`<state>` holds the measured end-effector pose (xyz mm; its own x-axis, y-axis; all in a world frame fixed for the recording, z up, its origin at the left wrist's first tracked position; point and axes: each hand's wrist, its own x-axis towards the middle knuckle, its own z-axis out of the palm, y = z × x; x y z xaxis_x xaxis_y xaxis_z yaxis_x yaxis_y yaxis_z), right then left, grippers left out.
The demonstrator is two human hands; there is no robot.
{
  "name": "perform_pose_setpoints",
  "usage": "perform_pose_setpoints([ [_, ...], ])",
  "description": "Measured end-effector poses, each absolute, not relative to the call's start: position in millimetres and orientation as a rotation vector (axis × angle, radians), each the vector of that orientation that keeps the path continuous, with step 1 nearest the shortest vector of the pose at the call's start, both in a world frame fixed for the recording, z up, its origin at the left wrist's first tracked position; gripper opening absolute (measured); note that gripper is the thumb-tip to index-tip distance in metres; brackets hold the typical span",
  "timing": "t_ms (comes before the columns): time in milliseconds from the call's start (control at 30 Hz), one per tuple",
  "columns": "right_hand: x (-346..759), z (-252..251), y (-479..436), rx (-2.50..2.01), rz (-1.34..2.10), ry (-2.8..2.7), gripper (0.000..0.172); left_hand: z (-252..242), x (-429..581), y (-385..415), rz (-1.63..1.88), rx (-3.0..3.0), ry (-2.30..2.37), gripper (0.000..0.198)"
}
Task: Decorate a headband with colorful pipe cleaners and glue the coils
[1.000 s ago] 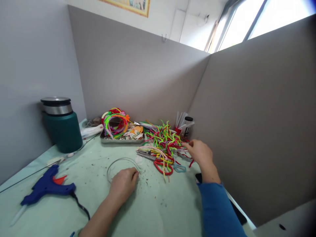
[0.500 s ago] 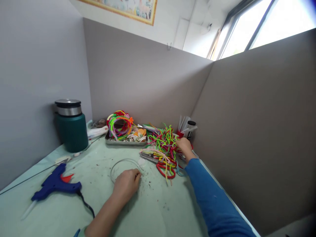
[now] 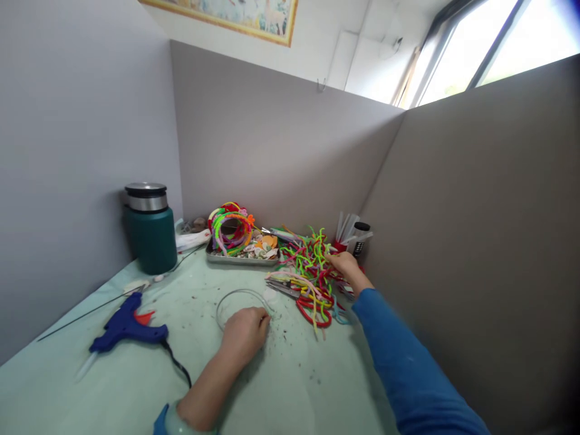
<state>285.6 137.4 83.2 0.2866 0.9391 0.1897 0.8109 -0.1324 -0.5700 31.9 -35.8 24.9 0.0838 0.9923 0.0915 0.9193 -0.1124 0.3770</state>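
Observation:
My left hand (image 3: 247, 332) is closed on a thin grey wire hoop (image 3: 240, 290), which rests on the table in front of it. The fingers cover the hoop's right end. Farther off on the right, my right hand (image 3: 345, 266) reaches into a tangled heap of bright pipe cleaners (image 3: 312, 254). Its fingertips are pinched together at the heap's right side, on a pipe cleaner; the exact strand is hard to make out. Red-handled scissors (image 3: 313, 311) lie at the near edge of the heap, partly under loose strands.
A blue glue gun (image 3: 124, 329) with its cord lies at left, near a green flask (image 3: 151, 235). At the back, a metal tray (image 3: 242, 261) holds cut-out pieces and colourful fuzzy rings (image 3: 231, 229). A red holder (image 3: 339, 246) with clear sticks stands behind my right hand. Grey partitions enclose the table.
The view has turned slightly left, so everything sits farther right. My right hand has shifted slightly over the heap, its fingertips now pinched there. My left hand stays on the wire hoop.

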Motion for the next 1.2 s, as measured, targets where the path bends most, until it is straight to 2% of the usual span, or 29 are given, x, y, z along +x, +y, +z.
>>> perform_pose_setpoints([
  [67,279,88,127,-2.037,0.171,-1.588,0.038,26,31,-37,0.475,2.136,1.922,0.028],
  [133,266,89,115,-2.069,-0.086,-1.69,0.044,26,31,-38,0.496,2.144,1.922,0.029],
  [233,239,81,95,-1.857,-0.272,-1.909,0.038,24,33,-40,0.517,2.166,1.929,0.028],
  [333,211,66,75,-1.504,-0.163,-2.094,0.031,26,32,-43,0.542,2.191,1.87,0.026],
  [433,191,50,57,-1.239,0.014,-2.191,0.031,43,15,-40,0.73,2.142,1.878,0.026],
  [567,177,39,40,-1.058,0.089,-2.246,0.029,96,-47,-25,1.384,1.955,2.246,0.031],
  [633,166,41,35,-1.009,0.136,-2.271,0.027,125,-87,-13,1.579,1.795,2.522,0.037],
  [700,148,48,35,-0.962,0.236,-2.281,0.03,151,-124,2,1.636,1.631,2.76,0.048],
  [767,117,59,42,-0.88,0.34,-2.274,0.033,170,-154,19,1.514,1.607,2.854,0.057],
  [833,76,69,55,-0.759,0.436,-2.296,0.04,184,-176,36,1.316,1.605,2.884,0.066],
  [933,3,81,83,-0.69,0.502,-2.275,0.067,197,-198,58,1.086,1.68,2.845,0.072],
  [1100,-91,88,115,-0.732,0.697,-2.162,0.108,202,-214,72,0.891,1.816,2.75,0.062],
  [1200,-116,85,112,-0.685,0.756,-2.06,0.119,196,-211,69,0.9,1.865,2.805,0.059],
])
